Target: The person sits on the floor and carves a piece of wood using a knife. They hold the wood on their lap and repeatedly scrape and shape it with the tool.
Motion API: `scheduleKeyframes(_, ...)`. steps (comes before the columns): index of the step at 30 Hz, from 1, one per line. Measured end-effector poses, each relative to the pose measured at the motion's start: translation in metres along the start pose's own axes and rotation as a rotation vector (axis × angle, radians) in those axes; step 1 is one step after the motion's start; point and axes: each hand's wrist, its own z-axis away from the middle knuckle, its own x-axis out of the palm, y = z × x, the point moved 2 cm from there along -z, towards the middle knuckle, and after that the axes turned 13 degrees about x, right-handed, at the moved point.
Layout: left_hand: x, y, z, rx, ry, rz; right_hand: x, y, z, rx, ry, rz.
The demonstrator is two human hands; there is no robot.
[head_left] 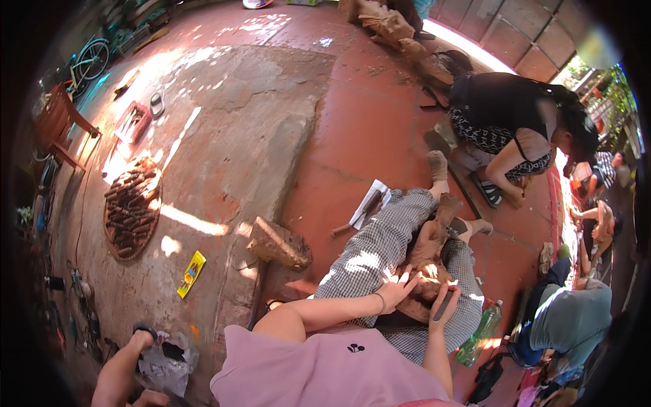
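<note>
Pink top (325, 373), plain cloth, short sleeves (237, 341), one small black motif (355, 348) on the front. Loose trousers (369, 234), fine dark-and-white check all over. Thin dark band (381, 303) round the left wrist. Left hand (399, 290) and right hand (444, 305) bare. Feet: look like beige-grey socks (436, 163), though small and hard to confirm here.

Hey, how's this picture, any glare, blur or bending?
Head view: fisheye bending near the black rim; sunlight washing out patches of the black-and-white checked cloth trousers and brown carved wooden piece; glare around the red rectangular plastic basket; blurry bright smear at upper right; dim shade along the left side.
</note>
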Motion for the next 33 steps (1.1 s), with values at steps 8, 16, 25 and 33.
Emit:
scheduleKeyframes(8, -0.033, -0.005, 0.003, 0.026, -0.170, -0.069, 0.014, 0.001, 0.013, -0.020, 0.088, -0.083)
scheduleKeyframes(16, -0.024, -0.017, -0.003, 0.112, 0.000, -0.084, 0.010, 0.003, 0.007, 0.150, 0.000, -0.165)
scheduleKeyframes(25, -0.048, 0.034, 0.038, 0.240, 0.308, 0.004, -0.046, 0.030, 0.060, 0.335, -0.095, -0.733)
scheduleKeyframes(33, -0.031, 0.037, 0.030, 0.396, 0.405, 0.090, -0.032, -0.013, 0.090, 0.222, -0.241, -0.395)
